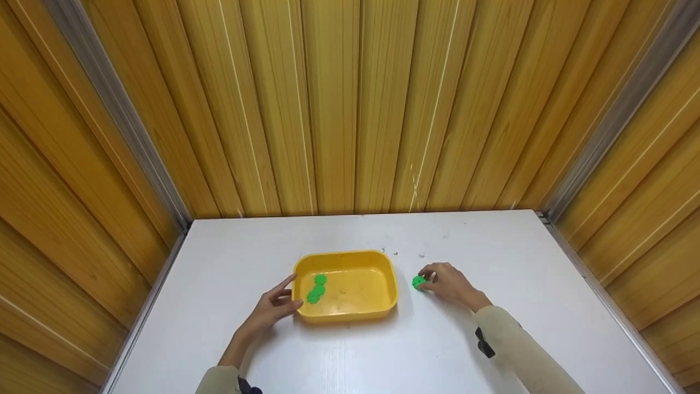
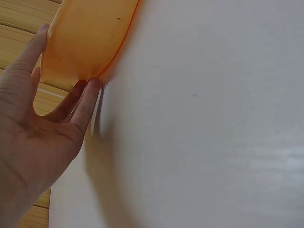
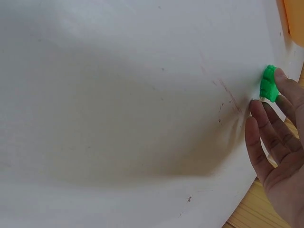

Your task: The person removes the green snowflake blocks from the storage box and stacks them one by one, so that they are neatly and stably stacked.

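Sleeves (image 1: 517, 342): pale, coming in from 5 and 7 o'clock; dark item at each cuff, can't identify.
Left hand (image 1: 269, 311): fingers gripping the yellow tray (image 1: 355, 290) at its 9 o'clock end, thumb by the rim; reads as bracing against skid.
Tray: mouth up, long axis 9-to-3; raised wall probably there to corral small parts.
Green notched discs (image 1: 319, 290): inside, bunched toward 9 o'clock, touching or overlapping, count unclear; leaves the tray's 3 o'clock side bare.
Right hand (image 1: 449, 284): thumb and fingertip pinching the held disc (image 1: 419, 282), other fingers loosely bent; small part, so a tip pinch makes sense.
Held disc: green too, outside the tray at its 3 o'clock, near but apart; can't tell if it touches the tabletop (image 1: 355, 361).
Tabletop: white, faint marks off the tray's 1 o'clock.
Panel wall (image 1: 328, 109): wood-grain, 12 o'clock, backs the workspace.
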### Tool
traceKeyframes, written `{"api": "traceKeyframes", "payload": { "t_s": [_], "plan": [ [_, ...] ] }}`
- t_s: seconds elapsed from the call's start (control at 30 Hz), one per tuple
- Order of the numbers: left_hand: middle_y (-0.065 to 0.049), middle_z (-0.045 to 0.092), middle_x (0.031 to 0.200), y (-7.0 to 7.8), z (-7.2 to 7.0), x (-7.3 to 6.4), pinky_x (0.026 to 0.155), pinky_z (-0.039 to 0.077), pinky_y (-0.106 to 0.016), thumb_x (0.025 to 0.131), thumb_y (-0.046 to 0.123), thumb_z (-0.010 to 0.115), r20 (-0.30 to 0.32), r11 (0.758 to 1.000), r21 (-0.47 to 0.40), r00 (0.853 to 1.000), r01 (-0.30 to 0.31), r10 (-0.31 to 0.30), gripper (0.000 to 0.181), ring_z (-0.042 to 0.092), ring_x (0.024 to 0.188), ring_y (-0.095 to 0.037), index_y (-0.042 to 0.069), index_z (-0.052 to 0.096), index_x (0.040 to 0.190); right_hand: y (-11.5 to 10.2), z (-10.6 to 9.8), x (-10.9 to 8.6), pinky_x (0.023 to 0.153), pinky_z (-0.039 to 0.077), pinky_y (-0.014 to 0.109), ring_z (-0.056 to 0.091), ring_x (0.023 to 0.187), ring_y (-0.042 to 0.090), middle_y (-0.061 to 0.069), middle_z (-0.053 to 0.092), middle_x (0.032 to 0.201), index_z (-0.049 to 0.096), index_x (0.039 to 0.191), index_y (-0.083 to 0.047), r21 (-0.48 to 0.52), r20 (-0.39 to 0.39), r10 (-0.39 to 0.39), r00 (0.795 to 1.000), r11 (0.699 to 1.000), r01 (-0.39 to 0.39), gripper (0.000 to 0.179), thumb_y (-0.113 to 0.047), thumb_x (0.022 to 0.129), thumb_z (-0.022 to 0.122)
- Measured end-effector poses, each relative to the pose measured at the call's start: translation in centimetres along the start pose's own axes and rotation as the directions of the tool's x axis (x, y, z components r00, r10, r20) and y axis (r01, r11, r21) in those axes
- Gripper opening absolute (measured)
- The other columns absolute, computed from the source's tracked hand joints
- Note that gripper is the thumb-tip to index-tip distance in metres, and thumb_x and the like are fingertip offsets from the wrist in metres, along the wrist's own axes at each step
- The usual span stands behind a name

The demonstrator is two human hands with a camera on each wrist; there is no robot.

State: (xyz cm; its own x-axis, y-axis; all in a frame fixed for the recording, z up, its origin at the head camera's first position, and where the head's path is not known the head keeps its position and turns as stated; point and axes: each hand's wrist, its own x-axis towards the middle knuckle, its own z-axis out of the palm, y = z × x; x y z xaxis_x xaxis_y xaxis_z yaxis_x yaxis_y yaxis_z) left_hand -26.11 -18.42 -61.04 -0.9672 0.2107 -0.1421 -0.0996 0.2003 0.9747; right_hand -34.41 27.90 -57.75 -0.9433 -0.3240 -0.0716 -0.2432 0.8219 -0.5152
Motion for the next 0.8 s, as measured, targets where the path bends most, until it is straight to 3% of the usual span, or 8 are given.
{"api": "traceKeyframes", "payload": {
  "t_s": [0.37,0.67,0.8],
  "plan": [
    [-0.028,0.05,0.143,0.26,0.0,-0.16,0.1,0.058,-0.043,0.098,0.028,0.07,0.017,1.0,-0.014,1.0,-0.017,0.017,0.073,0.062,0.117,-0.025,0.02,0.034,0.161,-0.23,0.14,0.07,0.083,0.053,0.036,0.058,0.087,0.016,0.001,0.072,0.101,0.076,0.112,-0.012,-0.005,0.018,0.052,0.998,0.999,-0.052,0.027,-0.023,0.089,0.081],
    [-0.027,0.051,0.14,-0.16,-0.14,-0.06,0.098,0.059,-0.04,0.096,0.028,0.072,0.034,0.999,-0.032,0.999,-0.034,0.035,0.076,0.064,0.117,-0.026,0.019,0.033,0.161,-0.05,0.15,0.24,0.077,0.051,0.032,0.058,0.082,0.014,0.002,0.074,0.098,0.077,0.11,-0.009,-0.003,0.009,-0.001,1.0,1.0,0.001,0.026,-0.021,0.088,0.082],
    [-0.024,0.052,0.139,-0.21,-0.07,0.14,0.099,0.059,-0.038,0.096,0.029,0.073,0.032,0.999,-0.032,0.999,-0.017,0.018,0.076,0.064,0.115,-0.023,0.022,0.034,0.161,-0.02,0.0,0.13,0.077,0.049,0.032,0.057,0.083,0.014,0.001,0.073,0.098,0.077,0.111,-0.01,0.003,0.013,0.012,1.0,1.0,-0.012,0.026,-0.022,0.088,0.081]
  ]
}}
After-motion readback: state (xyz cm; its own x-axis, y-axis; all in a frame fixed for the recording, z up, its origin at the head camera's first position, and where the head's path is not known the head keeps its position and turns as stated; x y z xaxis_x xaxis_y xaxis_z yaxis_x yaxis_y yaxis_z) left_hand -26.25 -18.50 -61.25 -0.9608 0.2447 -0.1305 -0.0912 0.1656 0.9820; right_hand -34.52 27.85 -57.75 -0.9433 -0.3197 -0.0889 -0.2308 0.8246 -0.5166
